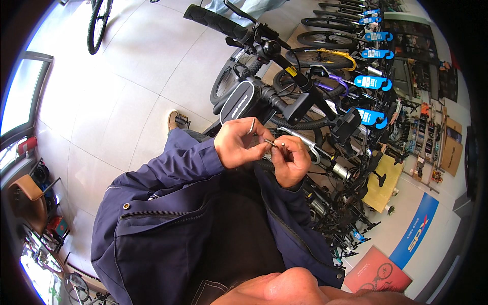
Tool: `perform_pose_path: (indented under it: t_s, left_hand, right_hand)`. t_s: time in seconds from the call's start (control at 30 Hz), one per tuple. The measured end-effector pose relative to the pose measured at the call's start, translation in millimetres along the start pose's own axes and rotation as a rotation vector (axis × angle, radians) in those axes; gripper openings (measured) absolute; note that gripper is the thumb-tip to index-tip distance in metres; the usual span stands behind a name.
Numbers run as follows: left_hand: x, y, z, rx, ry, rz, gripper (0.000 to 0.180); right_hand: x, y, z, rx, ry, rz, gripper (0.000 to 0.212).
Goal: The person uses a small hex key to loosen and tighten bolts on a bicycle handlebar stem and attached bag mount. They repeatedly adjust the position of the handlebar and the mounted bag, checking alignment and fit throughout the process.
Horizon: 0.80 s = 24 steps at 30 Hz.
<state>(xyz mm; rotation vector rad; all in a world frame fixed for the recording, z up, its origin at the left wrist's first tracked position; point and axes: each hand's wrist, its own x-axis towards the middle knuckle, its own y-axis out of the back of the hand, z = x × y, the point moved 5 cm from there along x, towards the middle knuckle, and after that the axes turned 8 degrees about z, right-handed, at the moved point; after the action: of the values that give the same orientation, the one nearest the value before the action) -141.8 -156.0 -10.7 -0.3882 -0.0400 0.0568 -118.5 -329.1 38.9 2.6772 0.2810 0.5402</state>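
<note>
In front of my chest, both hands are closed and their fingertips meet. Between thumb and fingers, my left hand point(238, 144) pinches a small, slim metal piece point(271, 143) that looks like a bolt. A thin grey metal rod point(252, 125), perhaps a hex key, sticks up from the same hand. The fingertips of my right hand point(292, 160) grip the other end of the small piece; its exact shape is partly hidden. Just beyond my hands stands a bicycle with a black handlebar point(290, 68) and a black oval bag point(239, 103) with pale edging.
A row of parked bicycles with blue tags point(373, 83) runs along the right. Beyond them are a yellow board point(384, 183) and wall shelves point(422, 137) with parts. A brown chair point(28, 195) stands at left on the tiled floor point(127, 101). A bicycle wheel point(99, 25) is at the far left.
</note>
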Motion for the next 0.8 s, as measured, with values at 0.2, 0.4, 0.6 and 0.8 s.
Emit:
perform_pose_path:
  t_s: [0.2, 0.4, 0.6, 0.8]
  left_hand:
    - [3.0, 2.9, 2.3, -0.039, 0.073, -0.052, 0.016]
    - [2.6, 2.1, 3.8, 0.01, 0.061, -0.028, 0.013]
    - [-0.3, 15.2, -1.6, -0.089, 0.17, 0.022, 0.012]
    - [1.7, 59.0, -36.2, -0.162, 0.272, 0.162, 0.017]
  right_hand:
    - [2.9, -0.7, -3.1, -0.039, 0.017, -0.048, 0.021]
    - [1.9, -0.3, 0.7, -0.011, -0.027, -0.059, 0.02]
    - [-4.6, 5.2, 11.4, 0.107, -0.145, -0.005, 0.02]
    - [-16.1, 7.9, 32.5, 0.356, -0.36, 0.064, 0.019]
